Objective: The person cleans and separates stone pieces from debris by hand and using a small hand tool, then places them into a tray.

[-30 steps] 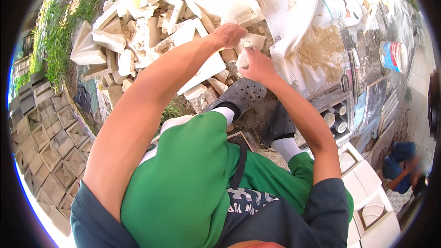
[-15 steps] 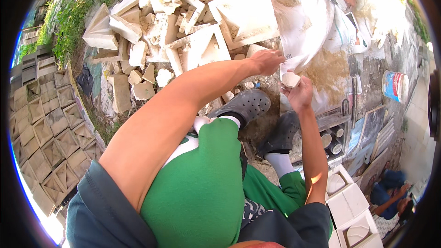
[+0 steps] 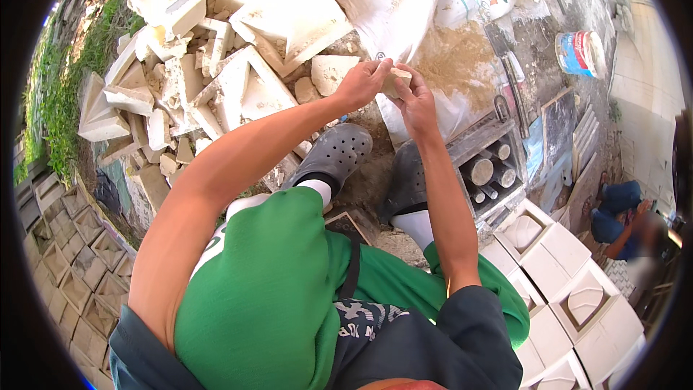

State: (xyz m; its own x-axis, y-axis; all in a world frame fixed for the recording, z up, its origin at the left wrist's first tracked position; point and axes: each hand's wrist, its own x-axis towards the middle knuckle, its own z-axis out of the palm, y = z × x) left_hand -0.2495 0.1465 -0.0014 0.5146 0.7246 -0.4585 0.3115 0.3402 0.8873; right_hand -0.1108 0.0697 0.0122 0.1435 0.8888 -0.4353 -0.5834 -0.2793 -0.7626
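Observation:
A small off-white chunk, like broken plaster, is between my hands above the edge of a white woven sack. My right hand grips it, with thumb and fingers bent round its right side. From the left, my left hand pinches the chunk's other edge with closed fingers; part of its grip is hidden. Just left of my hands lies a loose pale fragment. A large square white block with a hollowed side rests beyond it on the rubble.
Broken white pieces heap up at the left. Grey clogs are on my feet below my hands. At the right are a crate of cylinders, a paint bucket, stacked moulded blocks and a seated person.
My view has swung right, so the scene sits further left. My left hand has come from the sack's edge to the chunk in my right hand.

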